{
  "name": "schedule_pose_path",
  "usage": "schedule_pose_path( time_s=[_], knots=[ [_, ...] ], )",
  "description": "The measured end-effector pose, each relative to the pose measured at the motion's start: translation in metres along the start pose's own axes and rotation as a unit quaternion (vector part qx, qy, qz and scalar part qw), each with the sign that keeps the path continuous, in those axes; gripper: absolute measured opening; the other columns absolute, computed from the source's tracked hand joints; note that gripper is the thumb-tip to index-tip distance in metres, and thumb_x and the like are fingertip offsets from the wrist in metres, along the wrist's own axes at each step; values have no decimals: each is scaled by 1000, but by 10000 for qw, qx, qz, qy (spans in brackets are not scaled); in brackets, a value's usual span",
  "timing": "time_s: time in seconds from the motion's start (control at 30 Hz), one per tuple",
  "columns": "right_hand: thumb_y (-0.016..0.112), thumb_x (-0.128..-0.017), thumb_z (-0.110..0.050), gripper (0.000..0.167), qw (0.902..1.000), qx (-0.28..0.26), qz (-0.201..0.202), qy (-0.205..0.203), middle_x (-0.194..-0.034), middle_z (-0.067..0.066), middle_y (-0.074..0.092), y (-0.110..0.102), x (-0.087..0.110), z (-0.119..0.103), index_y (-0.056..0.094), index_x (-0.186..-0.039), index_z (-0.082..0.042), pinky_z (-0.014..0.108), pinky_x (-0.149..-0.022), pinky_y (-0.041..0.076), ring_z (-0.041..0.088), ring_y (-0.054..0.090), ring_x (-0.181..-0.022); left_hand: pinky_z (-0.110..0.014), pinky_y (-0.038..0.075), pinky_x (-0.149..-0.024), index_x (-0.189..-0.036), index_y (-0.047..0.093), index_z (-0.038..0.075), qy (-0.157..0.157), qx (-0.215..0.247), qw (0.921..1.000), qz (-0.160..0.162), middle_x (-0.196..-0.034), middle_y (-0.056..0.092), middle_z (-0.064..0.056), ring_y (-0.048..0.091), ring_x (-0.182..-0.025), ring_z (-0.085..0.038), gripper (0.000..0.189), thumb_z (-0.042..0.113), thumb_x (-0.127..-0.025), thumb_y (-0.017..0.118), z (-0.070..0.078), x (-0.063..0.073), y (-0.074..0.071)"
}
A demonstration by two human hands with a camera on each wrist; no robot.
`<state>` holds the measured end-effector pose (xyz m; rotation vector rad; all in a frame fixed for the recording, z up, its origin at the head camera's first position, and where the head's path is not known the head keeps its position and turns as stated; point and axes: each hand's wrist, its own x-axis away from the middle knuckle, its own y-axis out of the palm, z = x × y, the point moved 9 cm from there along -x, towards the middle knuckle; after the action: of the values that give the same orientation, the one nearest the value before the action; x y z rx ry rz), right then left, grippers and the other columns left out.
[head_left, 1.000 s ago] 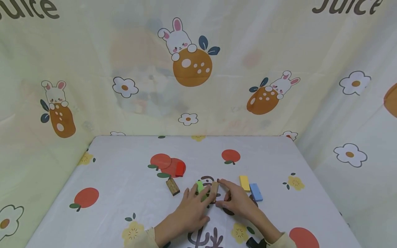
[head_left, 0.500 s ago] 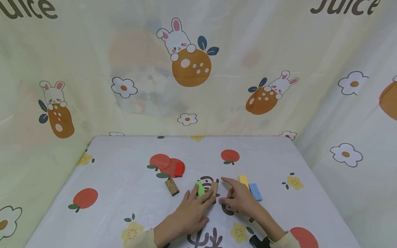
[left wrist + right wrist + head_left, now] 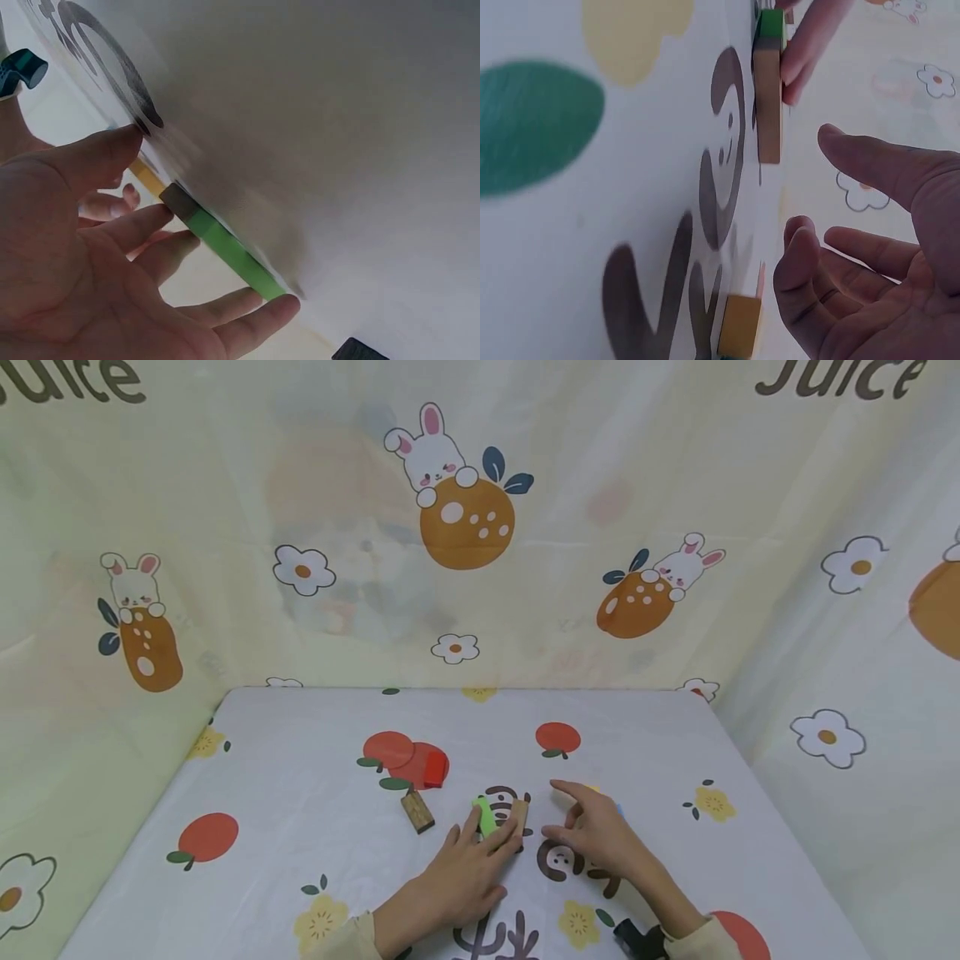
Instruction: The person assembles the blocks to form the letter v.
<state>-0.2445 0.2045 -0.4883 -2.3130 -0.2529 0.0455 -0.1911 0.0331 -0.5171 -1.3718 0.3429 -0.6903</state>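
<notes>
In the head view my left hand [image 3: 461,877] reaches over a green block [image 3: 482,814] and a light wooden block [image 3: 521,812], its spread fingertips touching them. From the left wrist, the green block [image 3: 236,255] lies flat with the wooden block's shaded end [image 3: 178,201] against it. My right hand [image 3: 600,835] hovers to the right, holding nothing, thumb and index finger apart. Beneath it a yellow block [image 3: 595,789] and a blue block [image 3: 620,810] are mostly hidden. The right wrist view shows the wooden block [image 3: 768,105] beyond my fingertips and the yellow block [image 3: 740,328] below.
A dark wooden block [image 3: 417,812] lies left of my left hand, with a red block [image 3: 435,770] behind it on a printed apple. The printed white cloth [image 3: 315,793] covers the table. A patterned curtain [image 3: 360,635] rises along the back edge.
My right hand has drawn away from the light wooden block, moving right until it covers most of the yellow and blue blocks. My left hand stays nearly still on the blocks.
</notes>
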Motion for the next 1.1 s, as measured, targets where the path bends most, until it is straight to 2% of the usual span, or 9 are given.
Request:
schedule_pose_path(
  time_s=[0.23, 0.33, 0.6, 0.83, 1.1],
  knots=[
    [90, -85, -23, 78, 9995, 89, 49, 309, -86, 2, 63, -8, 0, 15, 55, -153, -11, 22, -55, 49, 13, 55, -74, -64, 46, -117, -165, 38, 32, 5, 8, 10000, 21, -177, 27, 10, 27, -162, -46, 71, 45, -101, 68, 1, 3, -2],
    [90, -85, -24, 77, 9991, 104, 82, 412, -85, 3, 63, -14, 0, 19, 56, -152, -11, 23, -55, 48, 15, 55, -74, -63, 47, -117, -165, 38, 32, 20, -61, 9999, 79, -177, 27, 9, 27, -162, -46, 72, 44, -101, 68, 2, 3, -3],
    [89, -85, -26, 70, 9987, 324, 280, 290, -81, 3, 62, -32, -1, 27, 61, -147, -9, 22, -54, 46, 18, 54, -72, -63, 48, -116, -165, 37, 31, 37, -75, 9999, 139, -177, 29, 9, 28, -162, -46, 72, 44, -101, 68, 2, 3, -3],
    [88, -87, -24, 66, 9984, 292, 423, 239, -83, 4, 64, -39, -1, 34, 62, -146, -10, 24, -54, 48, 18, 55, -72, -64, 48, -115, -165, 37, 31, 58, -71, 9999, 146, -177, 27, 9, 27, -162, -47, 72, 44, -101, 67, 1, 2, -2],
    [88, -87, -26, 66, 9959, 614, 625, 244, -97, 9, 69, -51, -4, 44, 63, -145, -9, 23, -60, 43, 19, 55, -82, -64, 47, -116, -166, 35, 29, 98, -34, 9998, 142, -177, 27, 8, 27, -162, -47, 73, 43, -102, 67, 1, 1, -2]
  ],
)
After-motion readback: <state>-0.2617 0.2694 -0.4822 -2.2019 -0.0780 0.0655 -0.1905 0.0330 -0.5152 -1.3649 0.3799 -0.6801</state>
